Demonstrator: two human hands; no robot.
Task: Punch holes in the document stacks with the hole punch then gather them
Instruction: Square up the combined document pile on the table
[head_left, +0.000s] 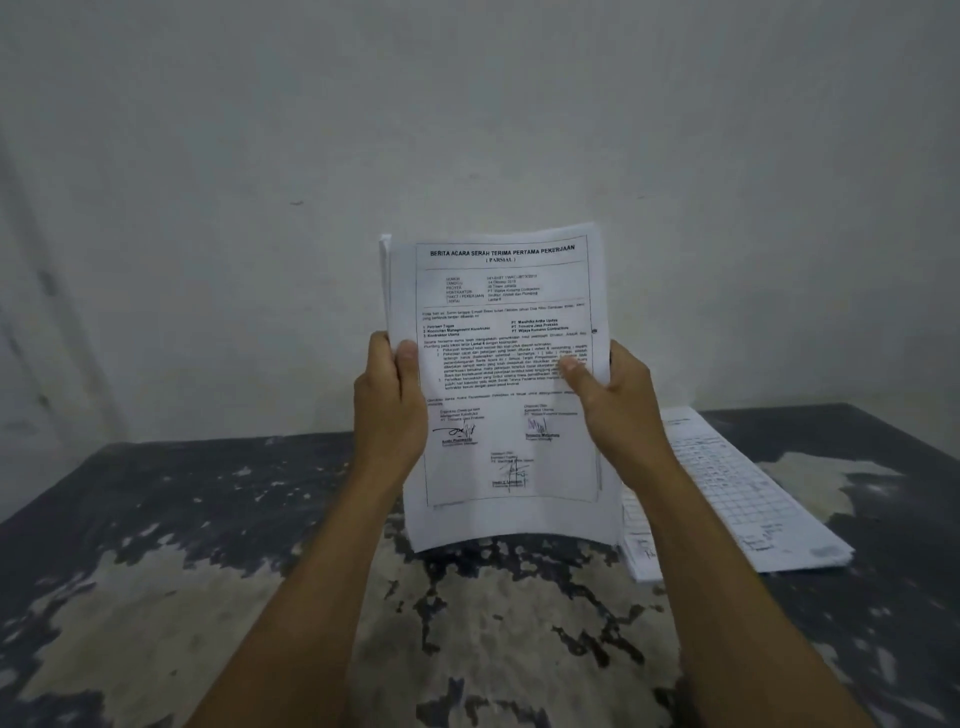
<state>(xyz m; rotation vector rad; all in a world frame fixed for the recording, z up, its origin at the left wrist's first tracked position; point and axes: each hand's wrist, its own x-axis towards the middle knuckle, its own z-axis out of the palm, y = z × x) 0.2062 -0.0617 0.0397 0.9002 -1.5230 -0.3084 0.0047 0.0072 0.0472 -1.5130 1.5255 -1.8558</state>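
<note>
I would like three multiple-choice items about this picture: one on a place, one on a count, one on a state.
1. Where does the second paper stack lie?
A. on the table, right of the held stack
B. on the floor
C. on the wall

2. How many hands hold the upright stack?
A. none
B. one
C. two

3. How is the held stack positioned?
A. flat on the table
B. upright, printed side toward the camera
C. rolled into a tube

Answers:
1 A, it rests on the worn dark table to the right.
2 C, the left hand and the right hand grip its two side edges, thumbs in front.
3 B, the heading and signatures are visible.
</note>
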